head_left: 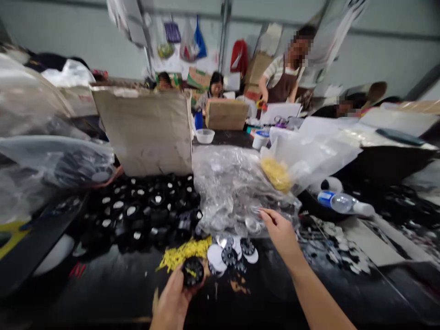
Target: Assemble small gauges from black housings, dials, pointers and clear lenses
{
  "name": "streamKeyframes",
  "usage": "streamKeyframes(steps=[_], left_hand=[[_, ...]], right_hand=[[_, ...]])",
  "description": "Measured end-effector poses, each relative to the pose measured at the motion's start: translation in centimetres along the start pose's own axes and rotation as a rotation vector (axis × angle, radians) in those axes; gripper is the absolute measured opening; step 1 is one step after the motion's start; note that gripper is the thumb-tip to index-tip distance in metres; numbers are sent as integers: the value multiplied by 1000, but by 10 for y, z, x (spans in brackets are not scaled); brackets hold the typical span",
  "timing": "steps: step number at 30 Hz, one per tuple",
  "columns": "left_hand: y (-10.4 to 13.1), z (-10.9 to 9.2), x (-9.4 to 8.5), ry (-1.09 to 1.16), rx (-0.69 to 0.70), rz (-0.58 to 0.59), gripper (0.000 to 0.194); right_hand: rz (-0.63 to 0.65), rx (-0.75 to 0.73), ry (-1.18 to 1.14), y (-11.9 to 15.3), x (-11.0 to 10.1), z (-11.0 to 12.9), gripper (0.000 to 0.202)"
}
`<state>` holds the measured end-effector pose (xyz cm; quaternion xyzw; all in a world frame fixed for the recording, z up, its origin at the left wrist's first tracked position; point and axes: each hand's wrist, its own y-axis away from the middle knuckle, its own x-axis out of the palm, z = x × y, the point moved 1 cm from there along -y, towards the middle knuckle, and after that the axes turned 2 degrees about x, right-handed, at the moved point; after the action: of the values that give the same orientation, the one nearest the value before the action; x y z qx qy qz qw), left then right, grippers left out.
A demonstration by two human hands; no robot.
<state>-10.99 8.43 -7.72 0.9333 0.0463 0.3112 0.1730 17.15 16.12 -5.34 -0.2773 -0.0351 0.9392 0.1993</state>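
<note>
My left hand (pixel 175 291) is wrapped round a round black dial piece (pixel 193 271) with yellow hands on its face, low in the middle of the view. My right hand (pixel 277 224) reaches to the front edge of a clear plastic bag (pixel 227 183) of transparent round parts; its fingertips are pinched together, and what they hold is too small to name. Between the hands lie white and black printed discs (pixel 215 256). A heap of small yellow pieces (pixel 187 251) is just beyond my left hand.
Many black round parts (pixel 151 211) cover the left side before an upright cardboard panel (pixel 147 133). A plastic bottle (pixel 343 203) and scattered white pieces lie right. Yellow pieces (pixel 277 174) sit in a bag. A person (pixel 283 80) stands across the table.
</note>
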Motion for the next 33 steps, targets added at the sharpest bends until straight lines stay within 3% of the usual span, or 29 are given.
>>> streamKeyframes(steps=[4, 8, 11, 14, 19, 21, 26, 33], left_hand=[[17, 7, 9, 90, -63, -81, 37], [23, 9, 26, 138, -208, -75, 32], [21, 14, 33, 190, -293, -62, 24], [20, 18, 35, 234, -287, -34, 22], [20, 17, 34, 156, -184, 53, 23], [20, 16, 33, 99, -174, 63, 24], [24, 13, 33, 20, -190, 79, 26], [32, 10, 36, 24, -240, 137, 23]], right_hand=[[233, 154, -258, 47, 19, 11, 52], [352, 212, -446, 78, 31, 30, 37], [358, -78, -272, 93, 34, 45, 21], [403, -421, -72, 106, 40, 53, 26], [446, -530, -12, 115, 43, 52, 34], [456, -516, -46, 114, 41, 52, 36], [441, -308, -101, 108, 35, 54, 33], [473, -222, -142, 108, 29, 61, 23]])
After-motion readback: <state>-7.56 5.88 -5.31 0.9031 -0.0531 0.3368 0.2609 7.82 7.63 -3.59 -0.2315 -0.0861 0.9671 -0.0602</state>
